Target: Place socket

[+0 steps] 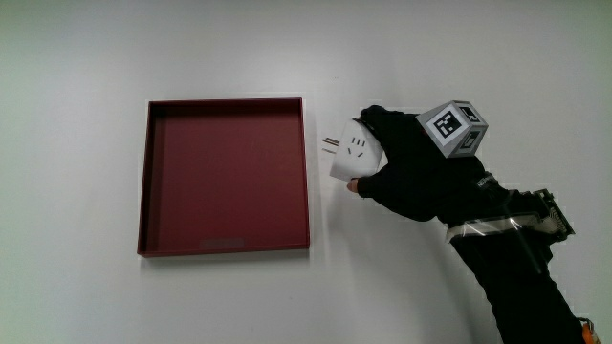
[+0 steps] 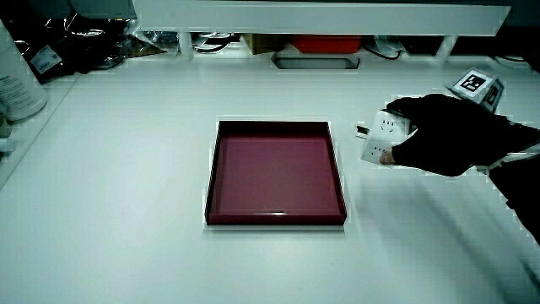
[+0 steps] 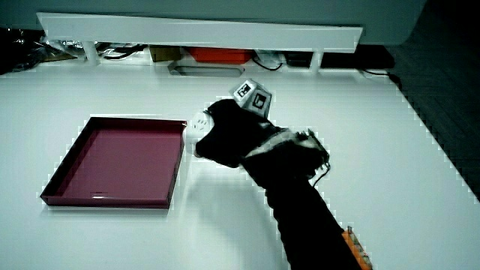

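Note:
A white socket (image 1: 353, 152) with metal prongs pointing toward the tray is held in the hand (image 1: 406, 167), whose fingers are shut around it. The hand and socket sit beside the dark red square tray (image 1: 153, 182), just outside its rim, near the corner farther from the person. In a side view the socket (image 2: 381, 135) shows its plug holes, with the hand (image 2: 443, 135) wrapped over it above the table. In a side view the socket (image 3: 196, 124) peeks out from the hand (image 3: 225, 135) next to the tray (image 3: 172, 176). The tray (image 2: 342, 190) holds nothing.
A low white partition (image 2: 321, 17) runs along the table's edge farthest from the person, with cables and a red box under it. A white container (image 2: 17, 80) stands at the table's edge. The black forearm (image 1: 516, 277) reaches in from the person's side.

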A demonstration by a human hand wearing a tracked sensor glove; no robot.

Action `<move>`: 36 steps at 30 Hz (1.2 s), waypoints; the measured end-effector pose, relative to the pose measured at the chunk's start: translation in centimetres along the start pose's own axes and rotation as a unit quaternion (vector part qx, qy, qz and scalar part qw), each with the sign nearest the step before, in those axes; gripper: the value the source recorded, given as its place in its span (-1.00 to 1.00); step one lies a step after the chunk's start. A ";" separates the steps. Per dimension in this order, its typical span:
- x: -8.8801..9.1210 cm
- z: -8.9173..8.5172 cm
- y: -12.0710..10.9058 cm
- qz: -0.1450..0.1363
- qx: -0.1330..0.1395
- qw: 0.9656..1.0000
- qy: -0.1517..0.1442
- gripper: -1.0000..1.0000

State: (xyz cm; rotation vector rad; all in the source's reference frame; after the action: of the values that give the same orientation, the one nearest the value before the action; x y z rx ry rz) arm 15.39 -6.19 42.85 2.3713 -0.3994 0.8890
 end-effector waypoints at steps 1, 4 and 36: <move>1.0 -0.3 0.3 -0.014 -0.002 1.000 -0.007 0.00; 2.8 -0.8 0.6 -0.038 -0.002 0.999 0.000 0.00; 7.6 -3.5 1.7 -0.096 -0.060 0.993 0.037 -0.52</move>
State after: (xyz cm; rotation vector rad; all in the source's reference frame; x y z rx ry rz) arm 18.41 -5.99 50.81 2.2155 -0.1866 0.8360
